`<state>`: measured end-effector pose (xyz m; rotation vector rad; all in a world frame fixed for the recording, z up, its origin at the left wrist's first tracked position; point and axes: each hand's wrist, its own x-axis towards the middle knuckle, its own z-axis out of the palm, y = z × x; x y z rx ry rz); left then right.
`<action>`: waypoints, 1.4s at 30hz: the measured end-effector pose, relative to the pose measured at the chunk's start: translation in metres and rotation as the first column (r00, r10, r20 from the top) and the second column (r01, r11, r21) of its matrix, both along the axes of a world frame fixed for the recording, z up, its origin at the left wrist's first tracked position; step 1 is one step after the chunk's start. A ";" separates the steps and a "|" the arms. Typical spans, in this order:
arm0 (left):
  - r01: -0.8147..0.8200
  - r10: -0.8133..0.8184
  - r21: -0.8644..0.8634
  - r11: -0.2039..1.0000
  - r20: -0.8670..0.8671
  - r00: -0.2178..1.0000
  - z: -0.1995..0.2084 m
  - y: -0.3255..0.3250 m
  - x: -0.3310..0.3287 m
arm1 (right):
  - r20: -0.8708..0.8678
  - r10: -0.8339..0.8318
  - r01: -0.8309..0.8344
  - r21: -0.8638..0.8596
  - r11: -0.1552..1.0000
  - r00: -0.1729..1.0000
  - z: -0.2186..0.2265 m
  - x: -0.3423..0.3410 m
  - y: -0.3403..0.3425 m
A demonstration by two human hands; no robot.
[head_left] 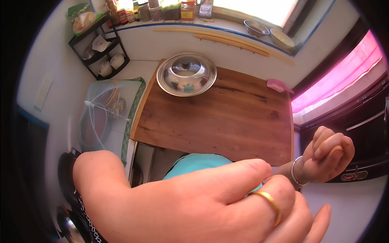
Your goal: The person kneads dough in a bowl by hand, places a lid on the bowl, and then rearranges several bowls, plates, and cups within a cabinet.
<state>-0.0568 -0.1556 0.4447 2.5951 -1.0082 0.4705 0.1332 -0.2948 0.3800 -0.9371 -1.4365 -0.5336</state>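
Close up, my left hand [202, 202] reaches across from the left with its back showing and a gold ring on one finger. Its fingers are loosely curled, the little finger stands a bit apart, and no object shows in it. On the right my right hand [330, 154] is raised, with a silver bangle [296, 170] at the wrist. Those fingers are folded into a fist, and nothing is visible in them. Both hands are apart from the wooden table [214, 117]. A wide shiny metal bowl-like vessel [164, 79] with a raised ring in its middle rests at the table's far left.
Left of the table, a mesh food cover [95, 121] stands over dishes. A black corner rack [97, 60] holds white bowls. Jars [170, 10] line the windowsill, with two bowls [282, 38] at its right. A pink dish [276, 85] lies at the table's far right corner.
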 end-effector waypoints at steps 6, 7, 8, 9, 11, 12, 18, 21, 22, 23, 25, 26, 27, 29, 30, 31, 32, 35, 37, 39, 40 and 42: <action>-0.028 0.027 -0.009 1.000 -0.005 1.000 0.005 0.019 0.007 | -0.058 0.033 -0.036 -0.048 0.998 0.998 -0.005 0.002 -0.002; -0.039 0.039 -0.013 0.999 -0.005 0.999 0.004 0.022 0.008 | -0.079 0.026 -0.028 -0.030 0.999 0.997 -0.007 0.004 -0.004; -0.086 0.086 -0.010 0.996 -0.023 0.996 0.002 0.022 0.001 | -0.120 0.059 -0.060 -0.004 0.998 0.991 -0.012 0.001 0.001; -0.127 0.127 -0.003 0.992 -0.036 0.991 0.002 0.022 -0.006 | -0.186 0.058 -0.061 -0.010 0.998 0.981 -0.013 -0.004 0.008; -0.143 0.143 -0.002 0.990 -0.044 0.989 0.000 0.025 -0.007 | -0.271 -0.027 0.018 -0.034 0.999 0.962 -0.023 -0.005 0.009; -0.116 0.115 -0.007 0.993 -0.041 0.993 -0.001 0.028 0.000 | -0.272 -0.083 0.058 -0.099 0.993 0.959 -0.016 -0.004 0.003; -0.060 0.059 -0.022 0.998 -0.053 0.997 0.001 0.023 0.003 | -0.238 -0.074 0.065 -0.043 0.997 0.969 -0.023 0.007 0.006; -0.029 0.026 -0.035 0.999 -0.065 0.998 0.004 0.020 0.005 | -0.227 -0.049 0.049 -0.004 0.999 0.973 -0.026 0.011 0.004; -0.028 0.026 -0.036 0.999 -0.065 0.998 0.004 0.017 0.004 | -0.226 -0.032 0.034 0.008 0.999 0.974 -0.026 0.011 0.003; -0.024 0.021 -0.040 0.999 -0.073 0.997 0.005 0.015 0.002 | -0.220 -0.019 0.024 0.020 1.000 0.975 -0.026 0.011 0.002; -0.018 0.007 -0.078 0.997 -0.139 0.990 0.011 0.025 0.015 | -0.278 0.001 -0.005 -0.014 1.000 0.961 -0.031 0.024 0.001; -0.010 0.005 -0.055 0.998 -0.093 0.996 0.012 0.014 0.002 | -0.230 0.005 -0.002 0.016 1.000 0.973 -0.027 0.019 -0.012; 0.002 -0.007 -0.053 0.999 -0.095 0.995 0.015 0.012 0.004 | -0.227 0.004 0.003 0.029 1.000 0.974 -0.027 0.023 -0.014; 0.028 -0.033 -0.057 0.998 -0.106 0.994 0.017 0.011 0.008 | -0.211 -0.100 0.098 -0.021 0.995 0.972 -0.024 0.021 -0.016; 0.038 -0.045 -0.063 0.997 -0.111 0.993 0.019 0.011 0.010 | -0.210 -0.088 0.078 -0.057 0.995 0.974 -0.021 0.019 -0.018; 0.046 -0.054 -0.070 0.996 -0.112 0.992 0.020 0.012 0.011 | -0.193 -0.090 0.083 -0.046 0.996 0.977 -0.021 0.021 -0.017; 0.036 -0.044 -0.070 0.997 -0.120 0.992 0.021 0.014 0.012 | -0.176 -0.095 0.090 -0.037 0.995 0.980 -0.024 0.023 -0.015; -0.057 0.046 -0.070 0.996 -0.146 0.988 0.016 0.026 -0.003 | -0.183 0.073 -0.088 -0.076 0.993 0.980 -0.032 0.023 0.000; -0.064 0.058 -0.061 0.996 -0.093 0.994 0.014 0.034 -0.008 | -0.163 0.012 -0.025 -0.077 0.997 0.987 -0.023 0.019 -0.005; -0.160 0.162 -0.157 0.974 -0.002 0.987 -0.016 0.066 -0.018 | -0.149 -0.027 0.014 -0.087 0.996 0.988 -0.028 0.020 -0.005; -0.287 0.295 -0.237 0.928 -0.001 0.955 -0.026 0.081 -0.033 | -0.197 0.006 -0.024 -0.092 0.995 0.980 -0.032 0.023 -0.006; -0.433 0.421 -0.555 0.710 -0.158 0.893 -0.055 0.109 -0.063 | -0.273 0.027 -0.060 -0.111 0.992 0.962 -0.044 0.025 -0.011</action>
